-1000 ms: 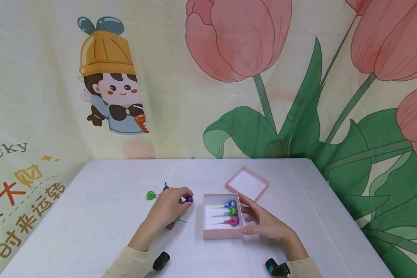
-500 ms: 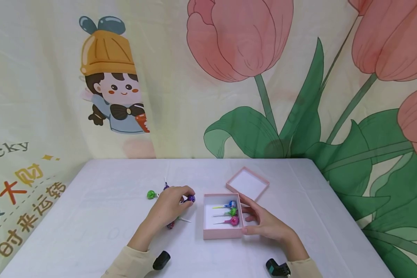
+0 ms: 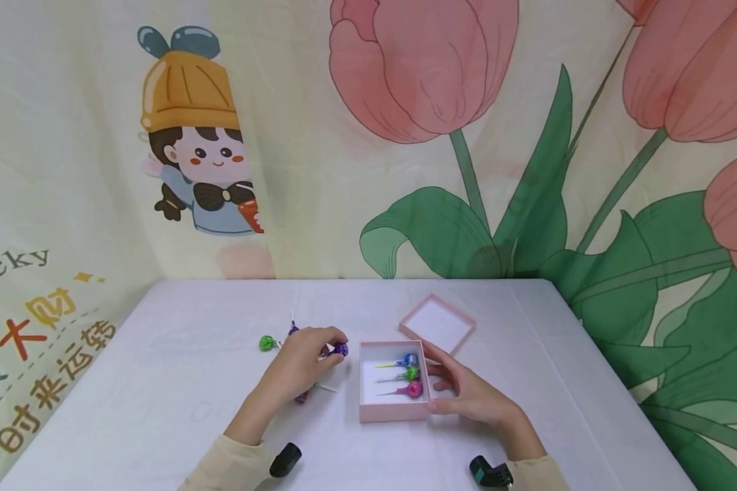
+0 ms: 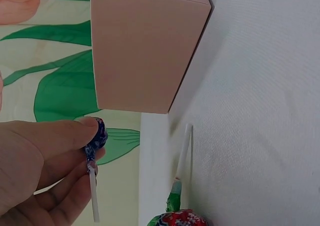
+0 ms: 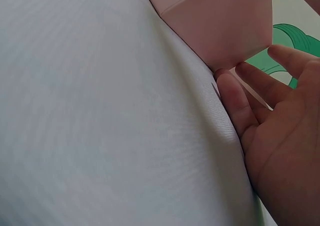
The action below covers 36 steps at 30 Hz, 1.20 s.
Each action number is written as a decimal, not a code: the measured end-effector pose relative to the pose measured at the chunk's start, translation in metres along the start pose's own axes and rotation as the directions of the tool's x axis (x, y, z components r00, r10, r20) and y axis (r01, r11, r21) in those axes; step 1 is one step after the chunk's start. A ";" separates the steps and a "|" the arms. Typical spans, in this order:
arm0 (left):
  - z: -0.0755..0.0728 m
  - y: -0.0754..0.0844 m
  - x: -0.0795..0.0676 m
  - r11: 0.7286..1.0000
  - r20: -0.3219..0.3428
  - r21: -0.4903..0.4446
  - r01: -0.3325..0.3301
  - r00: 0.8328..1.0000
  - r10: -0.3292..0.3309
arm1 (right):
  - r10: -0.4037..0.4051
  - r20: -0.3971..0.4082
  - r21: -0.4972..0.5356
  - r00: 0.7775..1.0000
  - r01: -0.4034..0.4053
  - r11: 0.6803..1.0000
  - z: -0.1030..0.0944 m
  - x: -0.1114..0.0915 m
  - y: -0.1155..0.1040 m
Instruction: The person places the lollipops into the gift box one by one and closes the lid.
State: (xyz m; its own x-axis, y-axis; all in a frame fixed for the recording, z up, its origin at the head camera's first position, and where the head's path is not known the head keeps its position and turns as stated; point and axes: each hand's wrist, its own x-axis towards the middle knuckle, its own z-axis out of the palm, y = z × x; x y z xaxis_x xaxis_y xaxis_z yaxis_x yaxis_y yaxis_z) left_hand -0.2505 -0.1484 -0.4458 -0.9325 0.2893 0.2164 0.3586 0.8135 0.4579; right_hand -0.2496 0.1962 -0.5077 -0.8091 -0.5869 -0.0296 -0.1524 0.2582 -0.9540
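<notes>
My left hand pinches a dark purple-blue lollipop by its wrapped head, just left of an open pink box. In the left wrist view that lollipop is off the table, its white stick pointing down. Inside the box lie a blue lollipop, a green lollipop and a pink lollipop, side by side. The right hand rests along the box's right wall with spread fingers. Fingertips touch the box side in the right wrist view.
More lollipops lie on the white-covered table around the left hand: a green one, a purple one and a red one, partly hidden by the hand. The pink lid lies tilted behind the box. A printed cloth hangs behind the table.
My left hand has shifted slightly to the right and away from me, with the purple-blue lollipop moving toward the box. The right hand and box have stayed in place.
</notes>
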 end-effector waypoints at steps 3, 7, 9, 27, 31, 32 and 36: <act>-0.001 0.002 -0.001 1.000 -0.006 0.002 -0.007 1.000 0.007 | -0.009 0.006 0.001 1.000 0.009 1.000 0.000 0.000 0.000; -0.003 0.005 -0.001 1.000 -0.018 0.003 -0.028 0.999 0.028 | -0.028 0.011 0.004 1.000 0.028 1.000 -0.001 0.001 0.001; -0.003 0.007 -0.001 0.999 -0.019 0.004 -0.039 0.999 0.039 | -0.025 0.010 0.007 1.000 0.025 1.000 -0.001 0.000 0.001; -0.005 0.021 -0.005 0.998 0.007 -0.024 -0.054 0.999 0.054 | -0.048 0.019 -0.004 0.999 0.048 0.999 -0.002 0.001 0.000; -0.005 0.025 -0.005 0.997 0.007 -0.031 -0.072 0.997 0.072 | -0.043 0.019 -0.002 0.999 0.043 0.999 -0.002 0.000 0.000; -0.005 0.026 -0.005 0.997 0.008 -0.033 -0.073 0.997 0.073 | -0.041 0.019 -0.004 0.999 0.041 0.999 -0.002 0.000 0.000; -0.004 0.028 -0.005 0.996 0.010 -0.043 -0.073 0.997 0.073 | -0.049 0.021 -0.003 0.999 0.049 0.999 -0.003 0.000 0.000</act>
State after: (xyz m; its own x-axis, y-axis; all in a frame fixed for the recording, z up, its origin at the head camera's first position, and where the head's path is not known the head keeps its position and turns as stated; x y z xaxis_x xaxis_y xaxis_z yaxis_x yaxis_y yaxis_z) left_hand -0.2354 -0.1297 -0.4305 -0.9040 0.3532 0.2410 0.4272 0.7679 0.4773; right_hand -0.2510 0.1985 -0.5072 -0.7886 -0.6148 0.0107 -0.1935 0.2317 -0.9534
